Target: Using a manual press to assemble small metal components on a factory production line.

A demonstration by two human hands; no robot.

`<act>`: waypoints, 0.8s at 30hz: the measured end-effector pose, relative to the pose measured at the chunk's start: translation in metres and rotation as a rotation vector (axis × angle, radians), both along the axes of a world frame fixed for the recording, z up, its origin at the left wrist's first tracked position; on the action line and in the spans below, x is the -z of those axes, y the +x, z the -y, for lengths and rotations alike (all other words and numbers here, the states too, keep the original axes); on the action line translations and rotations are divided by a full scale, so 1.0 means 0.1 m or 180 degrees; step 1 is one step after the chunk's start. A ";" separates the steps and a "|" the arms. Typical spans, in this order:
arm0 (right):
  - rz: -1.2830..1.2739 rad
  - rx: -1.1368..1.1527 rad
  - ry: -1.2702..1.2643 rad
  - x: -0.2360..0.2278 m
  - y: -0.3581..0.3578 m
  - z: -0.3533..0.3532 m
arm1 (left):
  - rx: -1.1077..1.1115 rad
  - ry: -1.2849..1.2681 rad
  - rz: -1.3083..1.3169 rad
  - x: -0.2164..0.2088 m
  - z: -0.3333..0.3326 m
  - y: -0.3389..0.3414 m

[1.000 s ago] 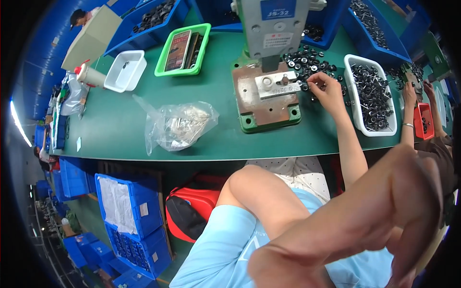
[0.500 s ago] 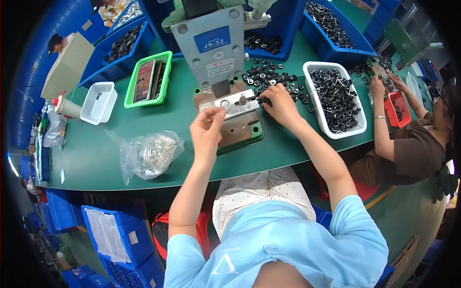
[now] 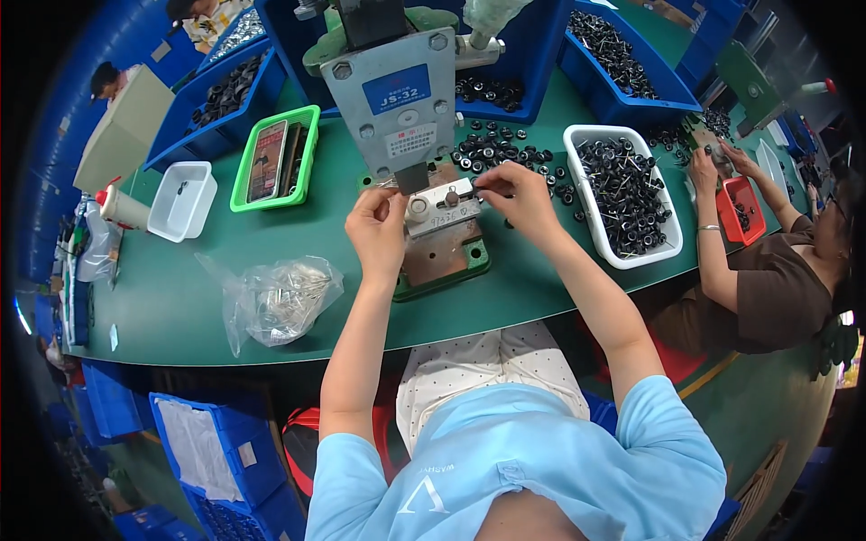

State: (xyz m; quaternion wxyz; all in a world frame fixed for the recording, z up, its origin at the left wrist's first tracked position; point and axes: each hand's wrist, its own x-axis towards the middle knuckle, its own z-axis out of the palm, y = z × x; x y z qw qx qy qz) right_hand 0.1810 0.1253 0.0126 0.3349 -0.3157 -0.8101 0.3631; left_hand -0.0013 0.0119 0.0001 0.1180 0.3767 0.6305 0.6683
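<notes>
Fixture work under a bench press: a small black piece (image 3: pixel 479 191), or what looked like one, sat pinched between my right thumb and fingers at the right end of the pale metal block (image 3: pixel 440 217). My right hand (image 3: pixel 525 200) reached in from the side, its grip a light one by the look of it. My left hand (image 3: pixel 377 236) stood at the block's other end, thumb and fingers drawn together; whether they held anything, I could not tell.

Good work here, as I judged it, called for a loose pinch, the piece kept square to the block rather than tilted, and both hands held to the ends, well out from under the ram (image 3: pixel 413 178). A hurried push risked knocking the piece askew or trapping a fingertip.

Beneath the block lay the press base (image 3: pixel 433 263), green at its rim. Loose black parts (image 3: pixel 501 149) were scattered just beyond my right hand, near enough for a short reach, and a white tray (image 3: pixel 648 260) heaped with stemmed black pieces stood to their right. Well to the left on the green bench (image 3: pixel 180 311) rested a clear bag (image 3: pixel 293 302) of thin, silvery pieces. Farther right, a co-worker (image 3: pixel 780 293) sat with both hands raised at the next station.
</notes>
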 end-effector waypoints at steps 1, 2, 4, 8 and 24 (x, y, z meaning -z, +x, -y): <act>-0.0287 -0.0122 -0.0144 -0.01 -0.07 0.02 | -0.0005 -0.0004 -0.0001 0.01 0.02 -0.02; -0.0289 -0.0129 -0.0148 0.00 -0.14 0.06 | 0.0039 -0.0085 0.0186 0.02 0.04 -0.04; -0.0657 -0.0324 -0.0579 0.02 -0.30 0.13 | 0.0073 -0.0155 0.0359 0.04 0.07 -0.07; -0.0618 -0.0403 0.1016 0.12 -0.51 0.44 | 0.0199 -0.0217 0.0185 0.07 0.20 -0.07; -0.2581 -0.0173 0.1944 -1.89 0.02 -0.49 | 0.0182 -0.0847 -0.0688 -0.08 0.20 0.04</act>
